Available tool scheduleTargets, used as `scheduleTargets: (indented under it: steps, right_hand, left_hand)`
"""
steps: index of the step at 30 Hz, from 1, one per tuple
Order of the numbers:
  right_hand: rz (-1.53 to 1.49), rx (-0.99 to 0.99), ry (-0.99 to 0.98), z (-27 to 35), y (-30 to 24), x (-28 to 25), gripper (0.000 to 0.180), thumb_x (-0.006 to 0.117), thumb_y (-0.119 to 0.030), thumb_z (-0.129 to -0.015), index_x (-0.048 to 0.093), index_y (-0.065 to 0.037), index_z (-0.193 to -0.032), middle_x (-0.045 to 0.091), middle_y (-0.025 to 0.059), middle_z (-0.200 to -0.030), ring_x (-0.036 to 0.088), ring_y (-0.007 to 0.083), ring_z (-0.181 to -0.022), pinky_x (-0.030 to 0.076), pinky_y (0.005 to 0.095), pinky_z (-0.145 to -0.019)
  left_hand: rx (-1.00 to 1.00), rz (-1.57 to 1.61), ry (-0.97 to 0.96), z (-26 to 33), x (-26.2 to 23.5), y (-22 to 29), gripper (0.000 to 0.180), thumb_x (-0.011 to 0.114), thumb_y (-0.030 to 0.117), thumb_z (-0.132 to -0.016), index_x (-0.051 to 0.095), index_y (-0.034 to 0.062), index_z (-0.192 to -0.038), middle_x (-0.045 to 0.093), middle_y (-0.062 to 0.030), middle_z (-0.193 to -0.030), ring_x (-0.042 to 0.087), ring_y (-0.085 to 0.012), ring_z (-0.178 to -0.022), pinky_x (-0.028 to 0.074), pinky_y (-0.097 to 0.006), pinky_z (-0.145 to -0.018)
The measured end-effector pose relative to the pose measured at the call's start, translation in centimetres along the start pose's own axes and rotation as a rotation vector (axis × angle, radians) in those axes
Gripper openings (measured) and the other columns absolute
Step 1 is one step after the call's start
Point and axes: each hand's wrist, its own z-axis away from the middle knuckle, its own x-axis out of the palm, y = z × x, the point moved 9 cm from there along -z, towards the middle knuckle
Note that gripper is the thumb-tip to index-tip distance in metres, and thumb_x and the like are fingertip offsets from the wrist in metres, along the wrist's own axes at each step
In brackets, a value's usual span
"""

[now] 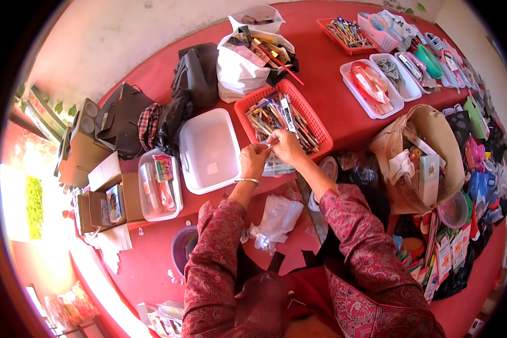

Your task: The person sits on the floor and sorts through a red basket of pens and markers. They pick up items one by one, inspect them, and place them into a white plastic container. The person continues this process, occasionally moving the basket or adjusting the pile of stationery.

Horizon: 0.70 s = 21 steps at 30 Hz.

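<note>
Crowded red table [152, 79], with little bare cloth left for a hand to cross.

Both hands met just above the near edge of the red basket [315, 127] of pens, hemmed on the left by the empty white tub [208, 147] and on the right by the brown paper bag [428, 135]. Open cloth lay along the far left strip by the wall and between the basket and the white trays [400, 101]. Toward the body, a crumpled plastic bag [277, 218] and a purple bowl [181, 245] blocked the near edge.
</note>
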Motion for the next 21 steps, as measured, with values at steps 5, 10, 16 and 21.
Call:
scheduleTargets:
  steps: [5, 10, 16, 21]
  right_hand:
    - [-0.109, 0.078, -0.092, -0.4, 1.5, 0.3, 0.012, 0.054, 0.003, -0.060, 0.061, 0.000, -0.070, 0.062, 0.0151, -0.068, 0.062, 0.0271, -0.066, 0.048, 0.0343, -0.063]
    - [0.090, 0.082, -0.048, -0.3, 0.9, -0.5, 0.010, 0.062, -0.001, -0.064, 0.061, -0.002, -0.073, 0.063, 0.0109, -0.068, 0.062, 0.0212, -0.064, 0.049, 0.0307, -0.060]
    - [0.283, 0.182, 0.158, 1.1, -0.4, -2.3, 0.005, 0.060, -0.006, -0.064, 0.062, -0.004, -0.069, 0.062, 0.0147, -0.069, 0.061, 0.0306, -0.069, 0.048, 0.0374, -0.065]
    - [0.244, 0.297, 0.091, 2.2, 0.0, -2.2, 0.008, 0.059, -0.008, -0.064, 0.066, -0.005, -0.067, 0.062, 0.0171, -0.070, 0.062, 0.0326, -0.071, 0.048, 0.0389, -0.068]
  left_hand:
    - [0.014, -0.078, -0.094, -0.5, 0.5, -0.1, 0.021, 0.069, 0.022, -0.070, 0.068, 0.0031, -0.079, 0.066, -0.0093, -0.070, 0.062, -0.0156, -0.064, 0.047, -0.029, -0.061]
    - [-0.004, -0.058, -0.106, -0.2, 0.8, 0.1, 0.017, 0.066, 0.016, -0.068, 0.067, 0.0024, -0.077, 0.065, -0.0117, -0.068, 0.063, -0.0207, -0.065, 0.048, -0.031, -0.063]
    - [0.010, -0.036, -0.089, -0.7, 1.1, -1.2, 0.019, 0.067, 0.019, -0.071, 0.066, 0.0016, -0.077, 0.064, -0.0079, -0.067, 0.059, -0.0133, -0.060, 0.046, -0.029, -0.057]
    - [0.022, -0.056, -0.083, -0.4, 1.0, -0.4, 0.020, 0.067, 0.020, -0.070, 0.066, 0.0014, -0.077, 0.064, -0.0092, -0.066, 0.060, -0.0150, -0.060, 0.046, -0.029, -0.057]
